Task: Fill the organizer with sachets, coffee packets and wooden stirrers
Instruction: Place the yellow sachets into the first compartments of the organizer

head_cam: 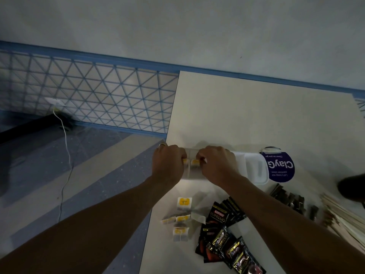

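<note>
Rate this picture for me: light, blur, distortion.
Head view: dim and underexposed, no glare; the left hand and right hand, pinching sachets over the organizer, cast a faint shadow on the table; the wooden stirrers at the right edge are blurred; the wall's blue stripe bows from wide-angle distortion; the coffee packets print reads sharp.

Dim light. Pale wall (177, 26), blue trim (118, 60), triangle-lattice panel (88, 91). Blue-grey striped floor (88, 175). White cable (66, 147), socket (56, 102). White counter (256, 115).
</note>
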Tool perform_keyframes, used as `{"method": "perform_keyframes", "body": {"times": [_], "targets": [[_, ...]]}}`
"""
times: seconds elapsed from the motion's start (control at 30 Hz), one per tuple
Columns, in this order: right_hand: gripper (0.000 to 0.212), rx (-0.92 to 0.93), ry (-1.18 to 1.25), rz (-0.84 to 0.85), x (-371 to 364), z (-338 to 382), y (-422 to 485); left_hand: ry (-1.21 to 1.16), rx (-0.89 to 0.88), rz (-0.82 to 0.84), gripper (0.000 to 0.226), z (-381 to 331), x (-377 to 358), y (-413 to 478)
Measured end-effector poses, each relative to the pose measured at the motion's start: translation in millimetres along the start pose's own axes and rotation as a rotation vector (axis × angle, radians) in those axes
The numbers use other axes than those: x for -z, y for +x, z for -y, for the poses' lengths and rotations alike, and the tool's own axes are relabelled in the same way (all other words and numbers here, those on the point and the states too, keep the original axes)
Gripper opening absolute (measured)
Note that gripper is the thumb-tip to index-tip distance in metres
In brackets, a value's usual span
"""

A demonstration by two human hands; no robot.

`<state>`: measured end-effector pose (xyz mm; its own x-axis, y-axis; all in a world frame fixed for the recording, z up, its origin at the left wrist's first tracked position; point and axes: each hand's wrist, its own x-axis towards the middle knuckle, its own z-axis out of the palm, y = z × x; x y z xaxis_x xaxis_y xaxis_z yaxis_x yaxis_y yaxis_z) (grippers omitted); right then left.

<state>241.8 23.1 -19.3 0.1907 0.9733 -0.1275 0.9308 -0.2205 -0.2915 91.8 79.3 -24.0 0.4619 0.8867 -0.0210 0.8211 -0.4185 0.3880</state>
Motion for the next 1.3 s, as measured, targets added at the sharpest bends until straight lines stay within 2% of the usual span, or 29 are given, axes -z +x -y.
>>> {"method": "perform_keyframes", "body": {"times": [0.17, 0.27, 0.4, 0.6, 0.83, 0.93, 1.07, 1.2, 1.3], "targets": [[0.016, 0.037, 0.004, -0.119, -6, 0, -3, -0.016, -0.017, -0.051, 0.022, 1, -2, 0], [0.018, 0.038, -0.001, -0.121, -7, -1, -7, 0.005, -0.019, -0.041, 0.018, 4, -3, -2], [0.025, 0.044, 0.007, -0.105, -4, -1, -11, -0.062, -0.036, -0.058, 0.030, 6, 0, -5], [0.029, 0.037, 0.039, -0.143, 8, 2, -17, -0.145, -0.067, -0.087, 0.036, 8, 14, -14], [0.017, 0.055, 0.121, -0.178, 18, 5, -44, -0.336, -0.110, -0.072, 0.009, 9, 28, -33], [0.012, 0.085, 0.176, -0.074, 16, 5, -66, -0.362, -0.108, 0.058, 0.009, 8, 26, -50], [0.011, 0.088, 0.250, 0.189, 10, 4, -94, -0.357, -0.045, 0.298, 0.018, 10, 13, -69], [0.040, 0.063, 0.116, 0.322, 1, 7, -115, -0.277, -0.023, 0.457, 0.042, 11, 0, -82], [0.045, 0.097, 0.031, 0.327, -6, 11, -124, -0.227, -0.005, 0.457, 0.040, 10, -8, -89]]}}
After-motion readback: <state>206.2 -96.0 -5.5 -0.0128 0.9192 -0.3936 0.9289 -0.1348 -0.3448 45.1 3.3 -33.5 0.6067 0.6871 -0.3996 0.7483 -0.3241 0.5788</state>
